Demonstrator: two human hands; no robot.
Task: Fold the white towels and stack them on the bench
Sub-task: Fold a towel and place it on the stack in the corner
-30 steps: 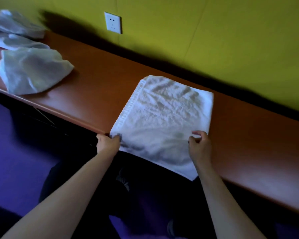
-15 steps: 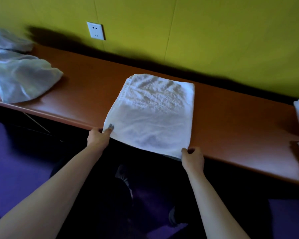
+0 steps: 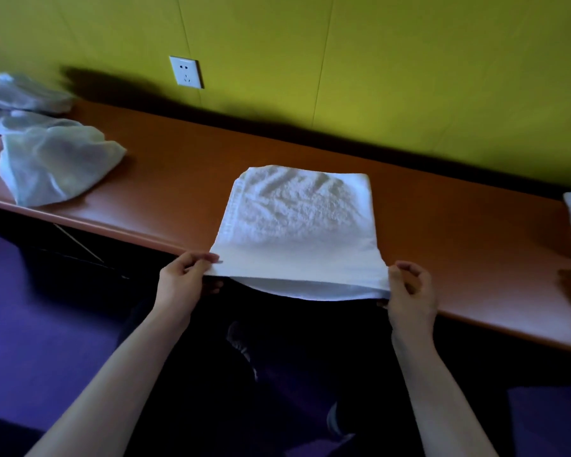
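Both hands, left (image 3: 186,279) and right (image 3: 408,291), pinched the near corners of the towel (image 3: 297,225), which hung over the bench's (image 3: 178,179) front edge. The fold looked half done; next, lift the corners toward the back edge.

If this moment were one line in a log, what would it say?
step: fold | towel: on bench, near edge lifted | left hand: pinches corner | right hand: pinches corner
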